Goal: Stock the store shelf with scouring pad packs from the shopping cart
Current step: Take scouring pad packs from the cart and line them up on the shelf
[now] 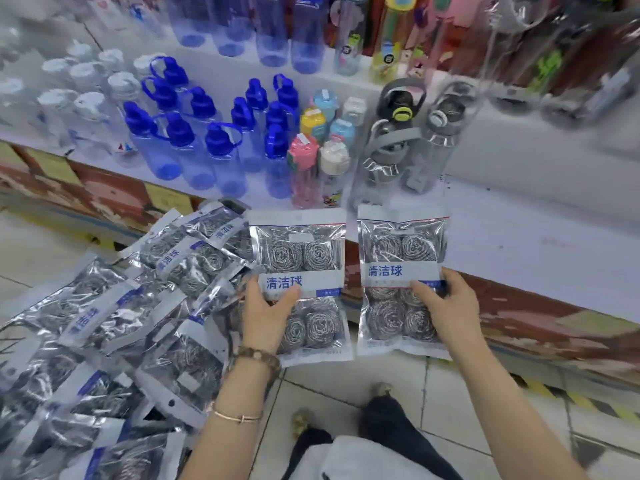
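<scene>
The white bottom shelf [526, 244] has its open room at the right: a bare stretch runs outward from the grey-lidded clear bottles [398, 140]. Left of those, small coloured-lid bottles [323, 133] and blue-capped water bottles [214, 147] crowd up to the front lip, above the worn red fascia [519, 306].

Two scouring pad packs are held upright side by side with a narrow gap between them. Their top edges reach over the lip just in front of the bottles (whether either touches the shelf cannot be told).

The left hand [266, 313] pinches the left pack [298, 254] at its label band, thumb on the front and fingers behind. The right hand [450, 306] grips the right pack [401, 247] the same way, at the label's right end. Both forearms reach forward from below, and the left wrist wears a beaded bracelet [258, 356].

A heap of packs [138, 323] lies at the left, against the left pack's side. Tiled floor [450, 403] shows beneath the hands.
</scene>
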Available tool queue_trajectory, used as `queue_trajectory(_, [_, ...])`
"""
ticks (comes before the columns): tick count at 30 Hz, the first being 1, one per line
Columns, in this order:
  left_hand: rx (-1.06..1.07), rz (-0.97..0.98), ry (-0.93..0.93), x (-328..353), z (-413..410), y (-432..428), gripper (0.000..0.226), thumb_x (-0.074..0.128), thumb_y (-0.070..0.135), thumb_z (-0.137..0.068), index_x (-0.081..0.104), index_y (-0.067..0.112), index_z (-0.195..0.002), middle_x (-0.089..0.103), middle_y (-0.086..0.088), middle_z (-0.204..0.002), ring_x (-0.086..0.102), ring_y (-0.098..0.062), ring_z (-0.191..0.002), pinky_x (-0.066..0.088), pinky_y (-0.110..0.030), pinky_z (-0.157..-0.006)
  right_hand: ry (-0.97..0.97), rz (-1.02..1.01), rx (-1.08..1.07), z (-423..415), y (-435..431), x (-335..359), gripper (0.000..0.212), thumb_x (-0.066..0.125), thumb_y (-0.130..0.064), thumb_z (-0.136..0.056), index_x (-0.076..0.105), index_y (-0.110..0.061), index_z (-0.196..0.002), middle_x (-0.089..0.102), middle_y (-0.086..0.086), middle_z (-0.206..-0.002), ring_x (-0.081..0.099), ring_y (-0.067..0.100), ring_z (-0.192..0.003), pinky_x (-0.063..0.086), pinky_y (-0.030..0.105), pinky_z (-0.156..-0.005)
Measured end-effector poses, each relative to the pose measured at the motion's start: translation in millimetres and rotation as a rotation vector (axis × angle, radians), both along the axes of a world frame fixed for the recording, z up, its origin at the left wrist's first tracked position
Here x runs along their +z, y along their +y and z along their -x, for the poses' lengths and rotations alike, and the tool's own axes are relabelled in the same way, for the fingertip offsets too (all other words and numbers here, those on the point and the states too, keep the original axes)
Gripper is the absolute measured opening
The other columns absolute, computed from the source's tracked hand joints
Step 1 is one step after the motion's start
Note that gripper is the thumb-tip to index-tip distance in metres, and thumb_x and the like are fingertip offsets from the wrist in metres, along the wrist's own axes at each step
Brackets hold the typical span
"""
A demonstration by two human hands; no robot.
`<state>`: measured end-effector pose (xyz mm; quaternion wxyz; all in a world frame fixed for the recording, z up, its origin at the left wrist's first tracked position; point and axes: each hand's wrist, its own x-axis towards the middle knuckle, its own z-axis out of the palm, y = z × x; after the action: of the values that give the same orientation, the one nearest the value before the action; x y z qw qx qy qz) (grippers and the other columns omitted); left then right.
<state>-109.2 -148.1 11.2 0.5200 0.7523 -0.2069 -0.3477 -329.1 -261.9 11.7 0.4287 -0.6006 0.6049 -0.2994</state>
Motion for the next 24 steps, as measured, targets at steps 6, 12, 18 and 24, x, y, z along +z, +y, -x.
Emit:
queue_trajectory(6, [-0.147, -0.005, -0.004, -2.1, 64.5, -63.3, 0.029, 0.068, 0.017, -0.081, 0.043, 0.029, -0.090, 0.052, 0.008, -0.081, 0.050, -0.007, -0.070, 0.041, -0.015, -0.060, -0.060, -0.033, -0.173, 78.7, -28.0, -3.6, 0.043, 0.071, -0.019, -0.083, 0.053, -0.011, -0.121, 0.062, 0.000, -0.108, 0.060, 0.017, -0.097, 0.045, 0.028, -0.080])
queue_trajectory(12, [-0.208, -0.047, -0.036, -9.8, 148.3, -136.0, 0.034, 0.070, 0.015, -0.078, 0.048, 0.011, -0.104, 0.055, 0.006, -0.084, 0.054, -0.009, -0.073, 0.039, -0.013, -0.057, -0.090, -0.079, -0.263, 172.4, -81.6, -15.2, 0.046, 0.072, -0.020, -0.082, 0.052, -0.013, -0.123, 0.063, 0.001, -0.109, 0.061, 0.017, -0.099, 0.052, 0.035, -0.086])
queue_trajectory(18, [-0.276, -0.108, -0.061, -28.6, 234.3, -206.9, 0.048, 0.073, 0.024, -0.076, 0.048, 0.009, -0.113, 0.059, -0.006, -0.098, 0.058, -0.024, -0.094, 0.045, -0.030, -0.072, -0.099, -0.084, -0.325, 266.3, -132.9, -23.7, 0.041, 0.072, -0.019, -0.083, 0.049, -0.017, -0.117, 0.063, 0.003, -0.106, 0.061, 0.019, -0.095, 0.048, 0.026, -0.076])
queue_trajectory(24, [-0.346, -0.139, -0.056, -36.3, 316.5, -262.6, 0.066, 0.068, 0.030, -0.080, 0.035, 0.011, -0.134, 0.053, -0.010, -0.114, 0.053, -0.032, -0.109, 0.048, -0.038, -0.085, -0.109, -0.089, -0.464, 342.3, -166.2, -28.2, 0.039, 0.072, -0.019, -0.082, 0.046, -0.019, -0.112, 0.060, 0.003, -0.103, 0.059, 0.018, -0.092, 0.044, 0.026, -0.075])
